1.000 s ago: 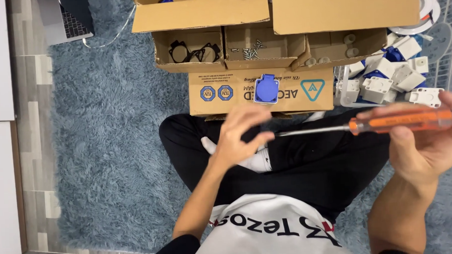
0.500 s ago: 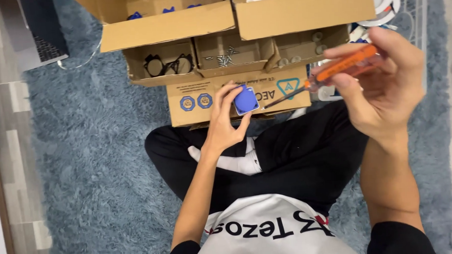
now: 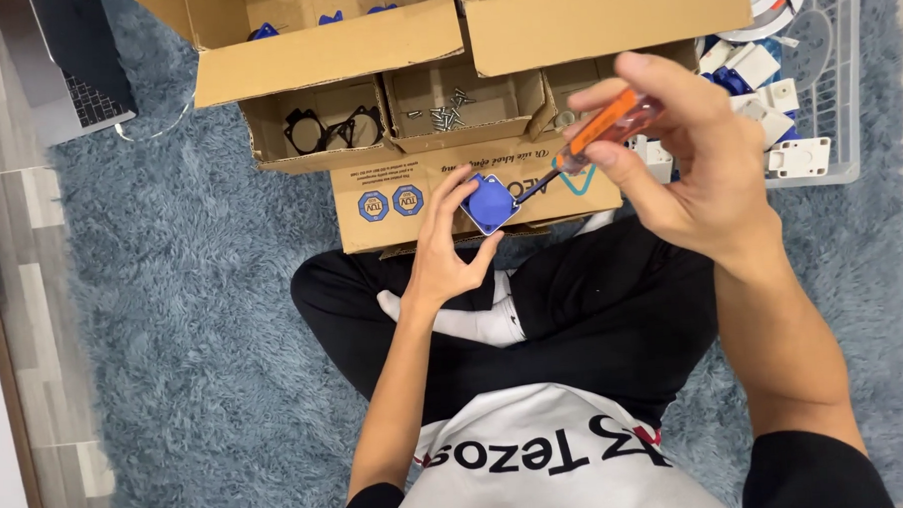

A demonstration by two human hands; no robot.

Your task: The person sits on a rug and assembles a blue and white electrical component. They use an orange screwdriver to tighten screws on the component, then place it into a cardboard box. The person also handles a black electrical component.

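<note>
**Screwdriver tip on a small hand-held part: slip is the main hazard**

The left hand [image 3: 449, 252] is closed around a small blue plastic part [image 3: 490, 204], pinching it by its edges in the air just in front of the cardboard box [image 3: 439, 189], above the person's crossed legs. The right hand [image 3: 683, 151] grips an orange-handled screwdriver [image 3: 607, 128], whose dark shaft angles down and left so that the tip meets the blue part's right side.

Nothing supports the part from below. If the tip skids off, it would likely drive toward the left fingers [image 3: 459, 184] that wrap the part's edge, since they sit close to the point of contact. The tilted shaft makes such a skid more likely than a square approach would. Too much push could also twist the part out of the pinch and drop it onto the blue shaggy rug [image 3: 173, 294], where small pieces would be hard to find. Loose screws [image 3: 449, 112] lie in the box's middle compartment and black rings [image 3: 327, 130] in the left one; a knock against the box could scatter them.
</note>
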